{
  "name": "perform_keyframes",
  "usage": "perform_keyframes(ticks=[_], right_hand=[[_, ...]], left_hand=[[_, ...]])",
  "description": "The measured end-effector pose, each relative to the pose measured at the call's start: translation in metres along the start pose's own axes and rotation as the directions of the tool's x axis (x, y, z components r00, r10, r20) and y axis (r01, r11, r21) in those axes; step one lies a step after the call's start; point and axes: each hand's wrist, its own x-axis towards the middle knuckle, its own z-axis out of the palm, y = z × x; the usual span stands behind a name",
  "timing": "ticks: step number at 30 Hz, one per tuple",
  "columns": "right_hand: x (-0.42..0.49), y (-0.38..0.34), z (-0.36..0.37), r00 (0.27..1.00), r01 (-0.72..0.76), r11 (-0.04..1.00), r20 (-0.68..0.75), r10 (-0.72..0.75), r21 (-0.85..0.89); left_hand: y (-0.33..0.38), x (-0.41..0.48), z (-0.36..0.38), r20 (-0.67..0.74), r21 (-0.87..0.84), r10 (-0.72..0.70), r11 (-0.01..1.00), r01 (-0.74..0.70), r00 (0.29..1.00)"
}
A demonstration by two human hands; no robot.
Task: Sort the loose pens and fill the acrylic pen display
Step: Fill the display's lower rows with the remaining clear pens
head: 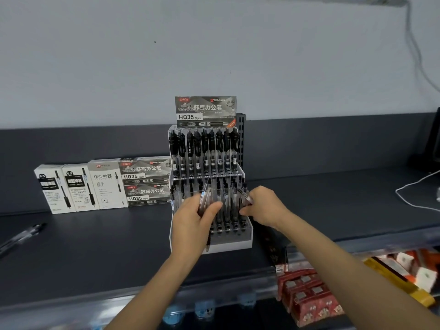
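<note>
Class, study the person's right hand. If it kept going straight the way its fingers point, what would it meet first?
The right hand points left, so it would most likely meet the standing pens in the acrylic display first, before the left hand. Depth is uncertain in this one view.

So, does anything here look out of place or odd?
Yes. A few loose pens lie slanted on the dark shelf at the far left, well apart from the acrylic pen display. The display's front row looks empty, while the top row is full. Nothing appears spilled or damaged.
</note>
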Motion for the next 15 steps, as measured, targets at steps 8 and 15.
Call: perform_keyframes(ticks=[8,15], right_hand=[[-0.008,-0.002,-0.002,0.998,0.014,0.999,-0.057,-0.016,-0.031],[-0.033,-0.029,-0.003,0.995,0.067,0.942,-0.089,-0.039,0.328]], left_hand=[[0.007,-0.002,-0.008,0.005,-0.03,-0.045,0.999,0.046,0.999],[0.014,0.001,-0.019,-0.062,-0.046,-0.102,0.994,0.099,0.993]])
